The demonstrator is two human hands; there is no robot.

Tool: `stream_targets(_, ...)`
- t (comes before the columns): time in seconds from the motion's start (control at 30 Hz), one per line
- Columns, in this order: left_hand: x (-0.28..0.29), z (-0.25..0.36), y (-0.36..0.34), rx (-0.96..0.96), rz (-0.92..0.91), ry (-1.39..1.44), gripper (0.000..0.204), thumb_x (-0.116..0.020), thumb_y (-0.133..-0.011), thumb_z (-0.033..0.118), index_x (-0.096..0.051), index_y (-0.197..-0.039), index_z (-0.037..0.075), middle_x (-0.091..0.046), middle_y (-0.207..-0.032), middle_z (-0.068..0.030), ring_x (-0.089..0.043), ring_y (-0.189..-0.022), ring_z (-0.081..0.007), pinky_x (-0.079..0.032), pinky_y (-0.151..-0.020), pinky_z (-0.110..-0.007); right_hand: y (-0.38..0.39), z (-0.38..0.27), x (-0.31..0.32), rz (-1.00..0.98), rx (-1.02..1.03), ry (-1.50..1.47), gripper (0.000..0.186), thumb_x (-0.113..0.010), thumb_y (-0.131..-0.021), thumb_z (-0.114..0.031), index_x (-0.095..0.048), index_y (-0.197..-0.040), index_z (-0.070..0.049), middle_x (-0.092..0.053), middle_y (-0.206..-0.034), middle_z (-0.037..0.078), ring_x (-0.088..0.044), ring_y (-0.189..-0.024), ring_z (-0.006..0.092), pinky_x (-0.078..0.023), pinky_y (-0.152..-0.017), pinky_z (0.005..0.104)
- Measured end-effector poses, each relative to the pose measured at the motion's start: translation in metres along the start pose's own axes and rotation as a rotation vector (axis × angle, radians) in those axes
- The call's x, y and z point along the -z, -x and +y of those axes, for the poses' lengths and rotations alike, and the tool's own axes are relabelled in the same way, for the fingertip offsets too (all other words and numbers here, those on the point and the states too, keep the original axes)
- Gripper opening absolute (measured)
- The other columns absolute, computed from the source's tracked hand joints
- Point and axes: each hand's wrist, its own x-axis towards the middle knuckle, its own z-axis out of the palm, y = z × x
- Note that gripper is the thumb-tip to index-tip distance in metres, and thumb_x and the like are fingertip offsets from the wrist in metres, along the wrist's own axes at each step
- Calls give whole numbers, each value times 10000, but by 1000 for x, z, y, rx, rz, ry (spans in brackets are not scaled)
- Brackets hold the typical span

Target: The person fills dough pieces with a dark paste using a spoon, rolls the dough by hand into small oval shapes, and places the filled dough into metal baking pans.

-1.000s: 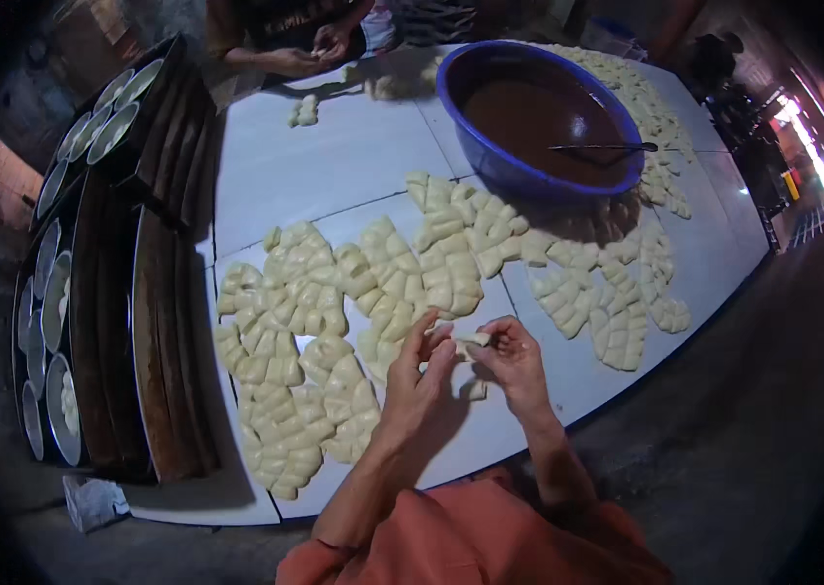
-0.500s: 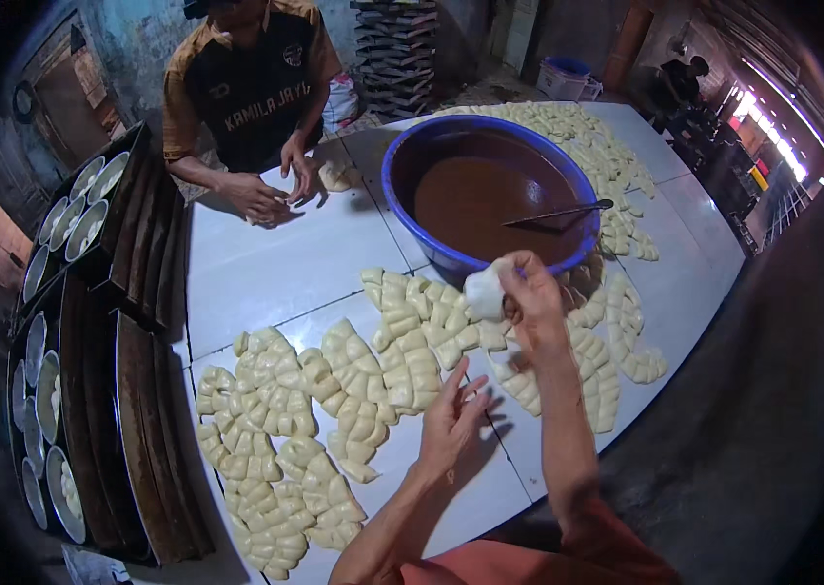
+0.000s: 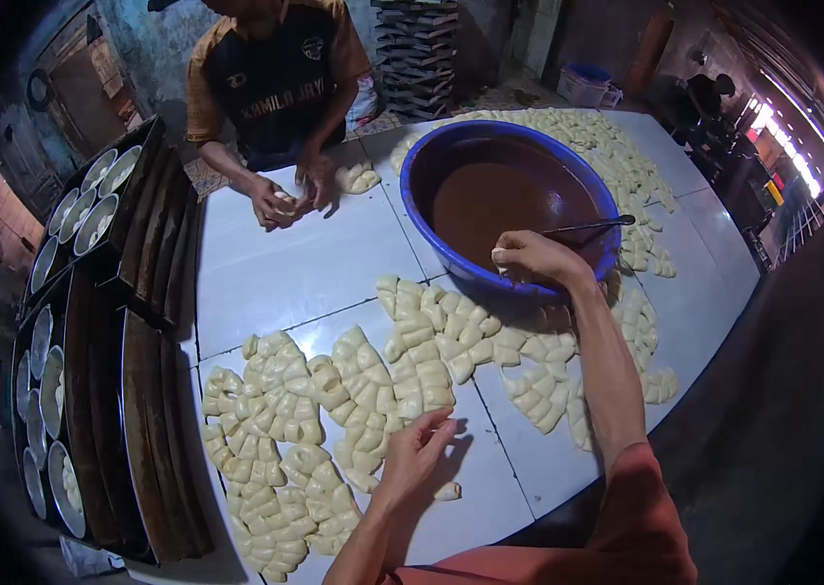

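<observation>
Right hand (image 3: 541,257) pinched pale dough (image 3: 500,258) over blue basin (image 3: 414,190), upper centre. Left hand (image 3: 414,458), lower centre: fingers were loosely spread, empty.

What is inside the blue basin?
The blue basin holds a brown mixture, with a dark utensil handle across its right rim. The mixture covers the bottom; the utensil's lower end is hidden, and the right hand blocks some mixture.

We have a small white dough piece (image 3: 499,257) held over the near side of our round blue tub (image 3: 413,210) of brown paste (image 3: 490,200); pale dough pieces (image 3: 280,385) lie packed flat nearer us.
</observation>
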Motion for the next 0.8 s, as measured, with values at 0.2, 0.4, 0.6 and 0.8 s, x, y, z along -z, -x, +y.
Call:
stream_targets(0.2, -17, 22, -32, -118, 6, 150, 435, -588, -995, 288, -566, -1298, -24, -660, -1195, -105, -644, -1005, -165, -502, -839, -287, 46, -54, -38, 181, 151, -671, 197, -616, -956, -240, -601, -963, -45, -619, -816, 8, -582, -712, 68, -471, -631, 237)
stream_targets(0.4, -31, 32, -47, -37, 46, 824, 395, -560, -1000, 333, -590, -1234, 15, -665, -1127, -64, -637, -964, -159, -510, -805, -301, 101, -62, -137, 234, 106, -1275, 106, -593, -981, -156, -566, -1059, -90, -611, -884, -28, -601, -781, 29, -502, -675, 186)
stream_targets(0.6, 6, 0, -14, -7, 222, 837, 327, -626, -964, 314, -630, -1129, 31, -647, -919, -5, -614, -810, -93, -527, -791, -291, 135, -43, -202, 43, 102, -1468, 241, -591, -951, -82, -518, -1180, -72, -631, -1021, 37, -636, -884, 91, -533, -758, 237)
stream_targets(0.8, 24, -17, 7, -95, 309, 550, 354, -686, -935, 207, -646, -1193, -33, -689, -915, -55, -637, -799, -99, -540, -728, -246, 158, -62, -253, 557, 395, -164, 470, -735, -834, -54, -566, -1272, -34, -604, -1190, 119, -637, -1053, 229, -527, -901, 323)
